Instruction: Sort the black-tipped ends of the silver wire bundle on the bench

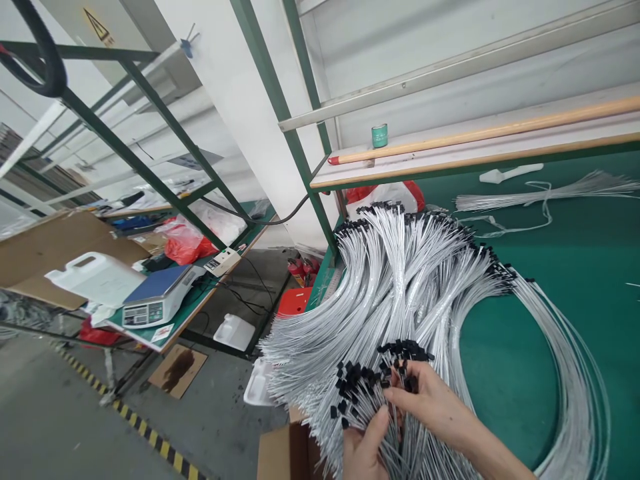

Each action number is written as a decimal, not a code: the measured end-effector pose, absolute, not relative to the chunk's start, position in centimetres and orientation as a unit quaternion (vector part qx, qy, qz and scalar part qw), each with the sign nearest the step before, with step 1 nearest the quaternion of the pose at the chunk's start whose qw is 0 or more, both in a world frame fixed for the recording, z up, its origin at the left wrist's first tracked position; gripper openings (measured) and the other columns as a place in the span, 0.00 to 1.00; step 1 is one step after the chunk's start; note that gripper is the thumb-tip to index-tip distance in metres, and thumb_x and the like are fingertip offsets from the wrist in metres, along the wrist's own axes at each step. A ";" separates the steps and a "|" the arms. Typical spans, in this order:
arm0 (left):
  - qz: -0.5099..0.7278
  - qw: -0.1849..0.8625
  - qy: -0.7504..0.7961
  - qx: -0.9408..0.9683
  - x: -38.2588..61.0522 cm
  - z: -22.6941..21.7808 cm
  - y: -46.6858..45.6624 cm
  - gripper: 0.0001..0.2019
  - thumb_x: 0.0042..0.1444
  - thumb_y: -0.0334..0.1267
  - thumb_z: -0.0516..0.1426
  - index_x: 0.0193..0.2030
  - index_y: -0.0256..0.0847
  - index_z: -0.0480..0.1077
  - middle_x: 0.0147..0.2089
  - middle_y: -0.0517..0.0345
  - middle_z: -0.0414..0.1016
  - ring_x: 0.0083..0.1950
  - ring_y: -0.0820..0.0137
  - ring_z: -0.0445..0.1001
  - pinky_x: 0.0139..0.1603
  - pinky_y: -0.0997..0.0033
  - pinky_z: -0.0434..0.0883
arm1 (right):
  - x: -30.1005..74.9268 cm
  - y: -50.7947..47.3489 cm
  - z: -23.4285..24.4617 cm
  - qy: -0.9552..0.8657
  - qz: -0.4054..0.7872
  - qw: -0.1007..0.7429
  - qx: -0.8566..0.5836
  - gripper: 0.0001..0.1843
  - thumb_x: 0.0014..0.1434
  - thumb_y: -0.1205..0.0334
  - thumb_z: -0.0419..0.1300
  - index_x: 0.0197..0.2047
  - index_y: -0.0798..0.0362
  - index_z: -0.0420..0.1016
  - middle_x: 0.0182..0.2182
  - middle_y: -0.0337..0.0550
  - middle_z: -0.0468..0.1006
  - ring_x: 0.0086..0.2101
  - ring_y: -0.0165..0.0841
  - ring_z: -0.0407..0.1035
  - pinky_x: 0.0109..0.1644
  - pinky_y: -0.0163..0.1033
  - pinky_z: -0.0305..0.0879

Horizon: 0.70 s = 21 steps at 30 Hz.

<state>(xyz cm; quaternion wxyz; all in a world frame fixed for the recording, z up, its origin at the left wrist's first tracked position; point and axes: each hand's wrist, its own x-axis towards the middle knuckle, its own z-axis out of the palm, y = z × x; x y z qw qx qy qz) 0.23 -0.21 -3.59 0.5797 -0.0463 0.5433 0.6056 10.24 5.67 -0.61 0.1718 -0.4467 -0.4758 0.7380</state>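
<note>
A large heap of thin silvery-white wires (320, 340) with small black end pieces covers the near left of the green table. At its front edge, my left hand (365, 447) is closed round a bunch of these wires (367, 403), just below their black ends. My right hand (433, 400) pinches wires among the black ends (407, 383), right beside my left thumb. How many it grips is hidden by the fingers. Behind both hands, several more bundles lie fanned out, black ends pointing away, and one long bundle (565, 353) curves round to the right.
Above the green table (510, 373) runs a shelf (450, 157) bearing a wooden pole (480, 130) and a green tin (379, 135). A white scoop-like tool (510, 173) lies at the back. Below my hands is a cardboard box (275, 453). A scale (160, 297) stands on the left bench.
</note>
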 end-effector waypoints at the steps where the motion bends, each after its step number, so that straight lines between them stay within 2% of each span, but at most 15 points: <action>1: 0.605 0.574 0.549 -0.050 0.4 -3.1 -0.1 0.19 0.45 0.25 0.56 0.45 0.31 0.55 0.47 0.50 0.65 0.50 0.69 0.63 0.56 0.72 0.59 | 10.3 5.6 -0.7 -0.480 0.734 0.170 -0.450 0.23 0.49 0.53 0.48 0.38 0.65 0.49 0.30 0.42 0.57 0.27 0.19 0.59 0.33 0.29 0.64; 2: 0.612 0.571 0.544 -0.061 0.5 -2.6 0.0 0.16 0.48 0.23 0.53 0.43 0.31 0.55 0.45 0.50 0.66 0.48 0.68 0.64 0.54 0.71 0.61 | 10.4 5.6 -0.9 -0.485 0.726 0.170 -0.457 0.24 0.49 0.51 0.48 0.39 0.65 0.50 0.32 0.43 0.58 0.28 0.19 0.59 0.33 0.29 0.64; 4: 0.624 0.575 0.522 -0.085 0.6 -2.2 0.1 0.18 0.48 0.23 0.52 0.47 0.32 0.54 0.44 0.49 0.66 0.48 0.67 0.65 0.51 0.70 0.64 | 10.5 5.4 -1.2 -0.498 0.697 0.172 -0.486 0.26 0.48 0.49 0.49 0.39 0.66 0.54 0.36 0.45 0.59 0.31 0.18 0.58 0.34 0.25 0.62; 7: 0.616 0.600 0.508 -0.058 0.1 -3.0 0.0 0.21 0.48 0.25 0.54 0.49 0.33 0.54 0.46 0.47 0.65 0.50 0.64 0.63 0.55 0.68 0.59 | 10.6 5.0 -1.9 -0.517 0.657 0.192 -0.514 0.28 0.47 0.46 0.51 0.36 0.67 0.58 0.36 0.45 0.60 0.33 0.16 0.54 0.35 0.19 0.55; 8: 0.600 0.602 0.526 -0.030 -0.2 -3.4 -0.1 0.17 0.47 0.27 0.55 0.45 0.31 0.57 0.45 0.46 0.66 0.50 0.63 0.63 0.57 0.67 0.56 | 10.6 4.8 -2.1 -0.522 0.653 0.199 -0.511 0.28 0.47 0.45 0.50 0.36 0.67 0.58 0.36 0.45 0.60 0.34 0.15 0.53 0.36 0.19 0.55; 10: 0.579 0.608 0.543 -0.011 -0.6 -4.0 -0.2 0.13 0.45 0.32 0.59 0.35 0.30 0.59 0.40 0.47 0.68 0.47 0.62 0.65 0.55 0.64 0.58 | 10.3 4.6 -2.5 -0.527 0.654 0.227 -0.493 0.28 0.49 0.45 0.48 0.38 0.67 0.57 0.35 0.45 0.60 0.33 0.15 0.53 0.37 0.20 0.55; 12: 0.587 0.620 0.519 -0.039 -0.7 -3.8 -0.1 0.13 0.44 0.32 0.59 0.31 0.30 0.58 0.37 0.48 0.68 0.44 0.62 0.67 0.50 0.64 0.62 | 10.0 4.5 -2.8 -0.532 0.651 0.255 -0.478 0.27 0.50 0.46 0.46 0.37 0.67 0.57 0.34 0.45 0.60 0.33 0.15 0.53 0.39 0.19 0.55; 15: 0.606 0.615 0.498 -0.078 -0.1 -2.1 0.4 0.09 0.51 0.26 0.52 0.38 0.30 0.55 0.36 0.48 0.69 0.36 0.69 0.70 0.47 0.66 0.65 | 9.5 4.7 -2.9 -0.518 0.645 0.266 -0.494 0.23 0.50 0.52 0.47 0.40 0.65 0.55 0.33 0.44 0.60 0.33 0.15 0.53 0.37 0.19 0.55; 16: 0.613 0.612 0.492 -0.090 0.2 -1.4 0.5 0.09 0.52 0.24 0.50 0.40 0.30 0.55 0.38 0.46 0.68 0.38 0.68 0.70 0.48 0.66 0.65 | 9.5 4.8 -2.9 -0.515 0.644 0.264 -0.500 0.24 0.50 0.53 0.47 0.45 0.63 0.55 0.36 0.43 0.60 0.35 0.16 0.54 0.39 0.19 0.55; 18: 0.614 0.609 0.492 -0.106 0.5 -0.5 0.7 0.12 0.52 0.23 0.49 0.44 0.28 0.54 0.41 0.42 0.67 0.43 0.64 0.68 0.48 0.65 0.65 | 9.5 5.0 -2.7 -0.516 0.649 0.249 -0.501 0.28 0.49 0.50 0.49 0.50 0.58 0.54 0.43 0.42 0.59 0.41 0.18 0.56 0.43 0.19 0.56; 21: 0.610 0.609 0.497 -0.106 0.4 -0.9 0.4 0.10 0.52 0.22 0.49 0.42 0.26 0.55 0.40 0.43 0.68 0.44 0.61 0.67 0.49 0.60 0.63 | 9.6 5.3 -2.3 -0.516 0.672 0.209 -0.488 0.35 0.46 0.44 0.51 0.49 0.62 0.56 0.40 0.45 0.60 0.38 0.18 0.56 0.42 0.22 0.57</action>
